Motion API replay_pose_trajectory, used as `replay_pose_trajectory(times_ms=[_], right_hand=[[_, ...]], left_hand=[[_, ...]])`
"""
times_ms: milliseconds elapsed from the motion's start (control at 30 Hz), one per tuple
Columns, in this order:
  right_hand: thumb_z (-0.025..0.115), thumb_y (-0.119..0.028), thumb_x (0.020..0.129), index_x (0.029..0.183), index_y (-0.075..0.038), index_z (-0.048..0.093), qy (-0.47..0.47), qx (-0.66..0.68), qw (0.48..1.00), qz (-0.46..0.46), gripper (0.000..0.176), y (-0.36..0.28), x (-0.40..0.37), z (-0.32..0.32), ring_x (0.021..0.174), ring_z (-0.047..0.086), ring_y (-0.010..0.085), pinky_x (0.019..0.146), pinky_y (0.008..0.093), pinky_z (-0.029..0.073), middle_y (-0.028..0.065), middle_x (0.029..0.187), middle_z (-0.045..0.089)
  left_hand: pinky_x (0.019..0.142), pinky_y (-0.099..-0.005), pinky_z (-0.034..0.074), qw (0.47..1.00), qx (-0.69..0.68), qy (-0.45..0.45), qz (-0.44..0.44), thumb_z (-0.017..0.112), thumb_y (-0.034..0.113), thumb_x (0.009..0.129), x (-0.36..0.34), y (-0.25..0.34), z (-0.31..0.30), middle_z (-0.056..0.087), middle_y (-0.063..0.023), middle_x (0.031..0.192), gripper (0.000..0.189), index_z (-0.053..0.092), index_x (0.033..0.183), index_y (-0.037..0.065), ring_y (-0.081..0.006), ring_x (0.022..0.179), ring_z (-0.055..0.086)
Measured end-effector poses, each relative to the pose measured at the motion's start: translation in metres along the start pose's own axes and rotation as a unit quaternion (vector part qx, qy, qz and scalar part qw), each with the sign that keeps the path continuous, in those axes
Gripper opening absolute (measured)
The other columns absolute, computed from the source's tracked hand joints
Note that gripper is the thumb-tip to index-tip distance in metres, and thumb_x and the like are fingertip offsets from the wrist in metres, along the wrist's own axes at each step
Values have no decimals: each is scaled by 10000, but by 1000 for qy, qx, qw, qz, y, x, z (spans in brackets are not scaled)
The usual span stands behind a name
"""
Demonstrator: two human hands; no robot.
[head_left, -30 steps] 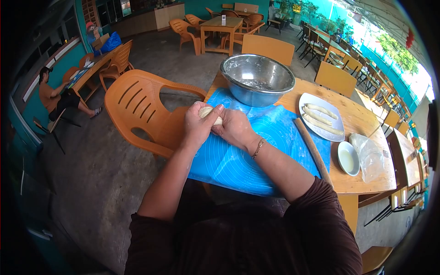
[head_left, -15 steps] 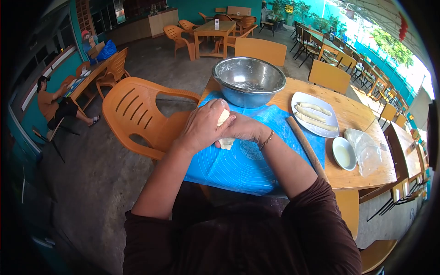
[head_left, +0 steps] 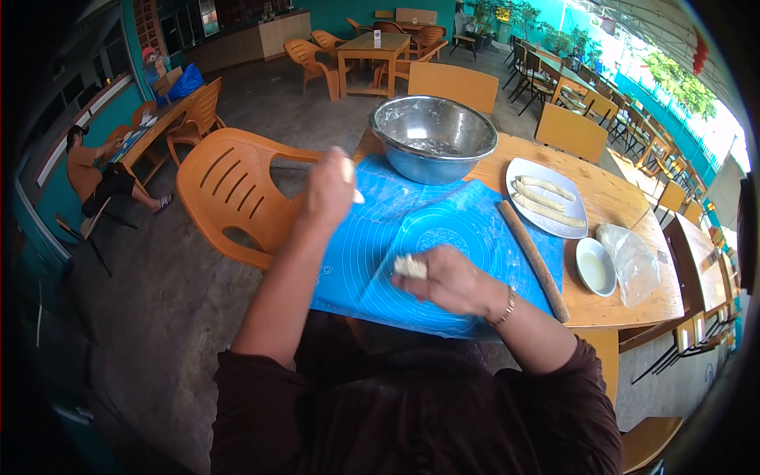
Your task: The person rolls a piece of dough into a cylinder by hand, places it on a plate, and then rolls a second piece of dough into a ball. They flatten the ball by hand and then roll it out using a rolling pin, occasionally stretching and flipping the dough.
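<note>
My left hand (head_left: 328, 190), somewhat blurred, is raised over the left edge of the blue pastry mat (head_left: 372, 277) with its fingers wrapped round a lump of dough (head_left: 359, 197). Most of that lump is hidden by the hand. Lower down, above the middle of the mat, my right hand (head_left: 453, 282) grips a smaller pale piece of dough (head_left: 411, 267) that pokes out past the fingertips. A wooden rolling pin (head_left: 534, 261) lies along the mat's right side. Behind the mat stands a steel mixing bowl (head_left: 434, 166) with floury residue inside.
A white plate (head_left: 518, 168) with dough strips (head_left: 542, 207), a small white bowl (head_left: 595, 267) and a crumpled plastic bag (head_left: 637, 269) are on the wooden table's right side. An orange chair (head_left: 229, 182) stands at left. Another person (head_left: 99, 170) sits at the far left.
My hands were together round one lump of dough and have come apart, each with a piece. The left went up and left, the right down toward me.
</note>
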State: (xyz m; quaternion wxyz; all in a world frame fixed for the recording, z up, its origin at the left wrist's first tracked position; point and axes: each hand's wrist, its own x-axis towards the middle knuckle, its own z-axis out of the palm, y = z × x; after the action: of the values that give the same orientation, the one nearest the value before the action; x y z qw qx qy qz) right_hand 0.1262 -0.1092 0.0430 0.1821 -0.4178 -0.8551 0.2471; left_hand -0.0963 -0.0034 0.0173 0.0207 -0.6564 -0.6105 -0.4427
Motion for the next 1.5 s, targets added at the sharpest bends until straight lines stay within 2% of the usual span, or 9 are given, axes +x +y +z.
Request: replay_pose_trajectory(times_ms=[333,500,767,867,1000,1067,1200,1367,1500], right_hand=[[402,-488,1028,1213,-20,557,183,457,868,65,527,41,-42,-60,694,642,188,635,344,571,107,807,614],[426,-363,1059,1304,-7,514,158,379,906,98,441,51,-37,-50,728,607,123,666,263,501,62,847,604],[523,-210,1034,1303,-47,518,111,457,878,91,314,63,-20,-41,854,602,126,769,271,518,59,958,613],[491,-160,1038,1296,-21,515,317,441,839,-19,295,48,-12,-33,915,617,189,809,314,531,99,972,603],[470,-120,1031,1267,2,536,206,185,958,72,274,108,-15,23,913,622,279,863,350,521,143,1001,613],[467,-96,1018,1243,17,555,156,-162,964,-143,267,115,-23,24,914,610,346,892,377,504,173,1029,621],[507,-108,1014,1169,15,566,43,-43,998,-11,207,82,-30,-18,981,631,159,878,338,509,79,1083,638],[457,-40,1000,1162,14,573,330,336,880,58,207,84,-26,-30,968,602,136,830,278,497,151,1021,624],[531,38,881,1156,6,609,268,-45,962,-22,288,78,-45,-13,1028,615,342,897,386,511,198,1181,590]], left_hand=[[744,-449,530,960,-240,-132,-50,720,329,879,-40,34,16,645,-174,917,365,609,1039,21,-359,836,660],[1001,-474,411,945,175,-243,128,684,296,895,-47,23,15,561,-196,1130,406,616,1223,69,-367,1149,519],[1179,-542,215,944,130,-288,92,603,402,948,-53,39,4,348,-237,1503,549,550,1367,51,-420,1443,251],[1206,-559,95,880,186,-424,109,553,474,962,-54,51,0,211,-223,1594,684,453,1436,-8,-400,1503,63],[1201,-571,83,897,148,-409,78,556,483,958,-52,38,5,208,-238,1590,682,469,1426,-6,-410,1502,50],[1194,-587,88,922,137,-356,72,600,449,944,-54,43,2,214,-261,1579,675,475,1414,-20,-421,1499,48],[1190,-576,138,940,146,-278,135,638,389,934,-56,56,-1,223,-283,1566,658,472,1401,-42,-444,1486,105],[1180,-519,229,936,-80,-257,227,605,324,962,-65,76,14,227,-290,1561,620,424,1418,-55,-460,1465,183],[1210,-495,149,895,57,-359,259,477,401,1009,-104,53,39,231,-274,1568,657,339,1471,-46,-429,1481,153]])
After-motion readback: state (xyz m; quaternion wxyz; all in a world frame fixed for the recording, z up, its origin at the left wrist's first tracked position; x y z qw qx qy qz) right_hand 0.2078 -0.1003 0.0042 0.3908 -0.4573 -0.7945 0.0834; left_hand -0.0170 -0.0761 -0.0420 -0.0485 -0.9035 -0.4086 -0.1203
